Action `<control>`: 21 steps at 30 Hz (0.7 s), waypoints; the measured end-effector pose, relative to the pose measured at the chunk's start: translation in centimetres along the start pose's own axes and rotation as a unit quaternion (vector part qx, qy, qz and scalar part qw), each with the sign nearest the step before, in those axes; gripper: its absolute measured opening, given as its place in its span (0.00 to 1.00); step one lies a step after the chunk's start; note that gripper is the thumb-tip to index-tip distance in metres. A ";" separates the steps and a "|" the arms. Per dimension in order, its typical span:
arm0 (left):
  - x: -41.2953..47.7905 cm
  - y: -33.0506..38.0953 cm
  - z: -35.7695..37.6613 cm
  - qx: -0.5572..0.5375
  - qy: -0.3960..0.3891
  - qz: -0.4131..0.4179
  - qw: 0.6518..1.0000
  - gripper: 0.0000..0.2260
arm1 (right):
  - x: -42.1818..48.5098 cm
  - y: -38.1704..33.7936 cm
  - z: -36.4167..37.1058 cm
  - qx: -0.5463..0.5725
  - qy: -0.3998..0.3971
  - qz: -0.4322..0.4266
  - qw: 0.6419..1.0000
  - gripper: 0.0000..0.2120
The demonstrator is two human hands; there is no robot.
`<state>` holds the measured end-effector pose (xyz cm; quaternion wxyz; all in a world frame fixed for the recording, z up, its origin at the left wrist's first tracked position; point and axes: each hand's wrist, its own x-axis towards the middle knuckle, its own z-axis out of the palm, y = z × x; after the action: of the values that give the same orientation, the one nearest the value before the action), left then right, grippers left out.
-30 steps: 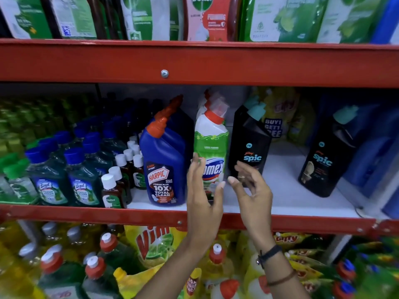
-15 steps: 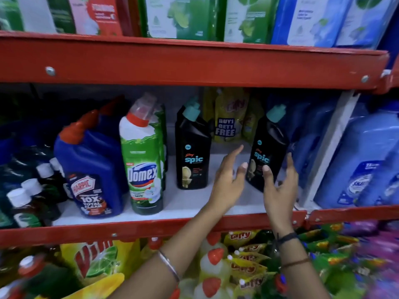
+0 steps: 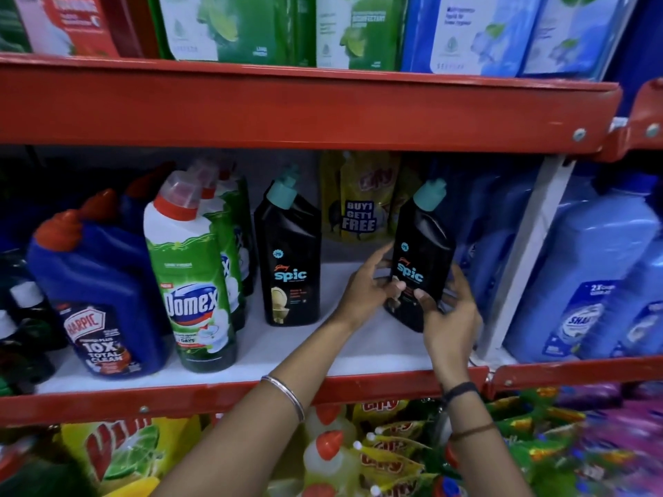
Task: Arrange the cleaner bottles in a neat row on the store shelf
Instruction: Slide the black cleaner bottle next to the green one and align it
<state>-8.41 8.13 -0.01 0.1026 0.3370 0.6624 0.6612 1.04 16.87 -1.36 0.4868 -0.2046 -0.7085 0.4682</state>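
A black Spic bottle (image 3: 425, 245) with a teal cap leans to the right at the right end of the white shelf (image 3: 366, 349). My left hand (image 3: 369, 288) grips its lower left side and my right hand (image 3: 448, 317) grips its lower right side, thumb on the label. A second black Spic bottle (image 3: 292, 267) stands upright to the left, apart from the held one. Further left stand a green Domex bottle (image 3: 192, 278) and a blue Harpic bottle (image 3: 97, 295), each with more bottles behind it.
Yellow refill pouches (image 3: 362, 206) stand at the shelf's back. A white upright post (image 3: 527, 260) bounds the shelf on the right, with large blue bottles (image 3: 588, 281) beyond it. Red shelf beams (image 3: 287, 105) run above and below. Pouches and bottles fill the lower shelf.
The view has swung right. Both hands left the Domex bottle, crossed the shelf to the right and closed on the leaning Spic bottle.
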 end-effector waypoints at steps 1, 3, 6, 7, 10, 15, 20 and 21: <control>-0.2 0.1 -0.1 0.006 0.008 0.007 1.000 0.31 | 0.0 -0.2 -0.2 0.007 -0.008 -0.001 1.000 0.30; -0.7 0.2 -0.4 0.024 0.022 0.020 0.999 0.31 | -0.1 -0.6 -0.7 0.017 -0.028 -0.008 0.999 0.30; -2.2 0.8 -1.1 0.029 0.041 0.029 0.998 0.31 | -0.7 -1.4 -1.4 0.039 -0.055 -0.020 0.998 0.30; -3.0 1.1 -1.4 0.030 0.048 0.032 0.998 0.31 | -1.0 -1.6 -1.5 0.047 -0.064 -0.025 0.997 0.30; -5.7 2.4 -2.3 0.042 0.087 0.056 0.994 0.34 | -2.1 -2.6 -1.7 0.077 -0.105 -0.038 0.991 0.29; -10.2 3.5 -4.5 0.148 0.190 0.122 0.963 0.35 | -4.1 -4.4 -0.4 0.118 -0.182 -0.043 0.975 0.29; -13.3 2.6 -7.1 0.173 0.251 0.138 0.942 0.33 | -6.5 -5.4 2.3 0.149 -0.234 -0.043 0.960 0.31; -13.6 2.4 -7.6 0.170 0.258 0.134 0.941 0.33 | -6.9 -5.5 2.9 0.152 -0.244 -0.042 0.957 0.30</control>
<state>-1.90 -6.19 -1.16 -0.2205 0.2531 0.7173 0.6106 2.44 7.77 -0.28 0.3439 0.0225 -0.7341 0.5851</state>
